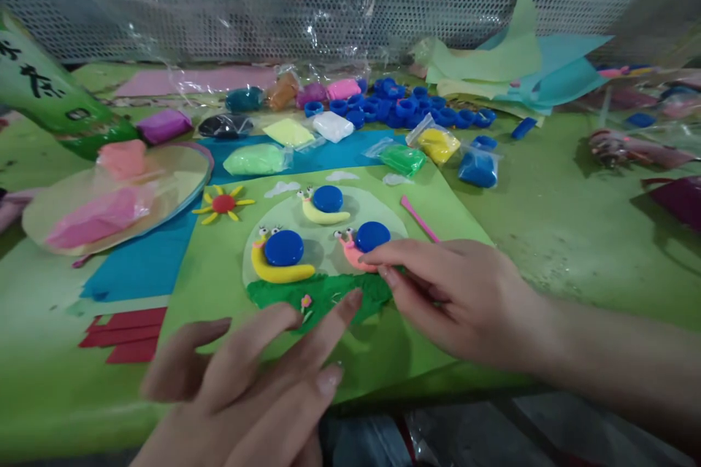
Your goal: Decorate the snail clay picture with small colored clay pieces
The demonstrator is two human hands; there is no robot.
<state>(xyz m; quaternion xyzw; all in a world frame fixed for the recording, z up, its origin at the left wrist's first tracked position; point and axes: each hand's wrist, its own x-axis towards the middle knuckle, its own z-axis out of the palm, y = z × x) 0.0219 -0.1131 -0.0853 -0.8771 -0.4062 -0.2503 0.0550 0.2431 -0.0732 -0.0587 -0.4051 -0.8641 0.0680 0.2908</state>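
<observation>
On a light green paper sheet (213,277) lies a clay picture of three snails with blue bottle-cap shells. My right hand (454,292) reaches in from the right, thumb and index finger closed together at the tail of the pink clay snail (353,254); the fingertips partly cover the tail. My left hand (263,387) is open, fingers spread, over the lower part of the sheet, its index fingertip by the green clay grass (328,295). A yellow clay snail (282,273) sits at left, a pale yellow one (323,214) above. A small pink clay flower (306,301) rests on the grass.
A clay sun (223,204) is at the sheet's upper left, a pink stick (419,217) at its right. Behind are bagged clay (402,159) and a pile of blue caps (405,109). A green bottle (60,98) and red paper strips (128,332) lie left.
</observation>
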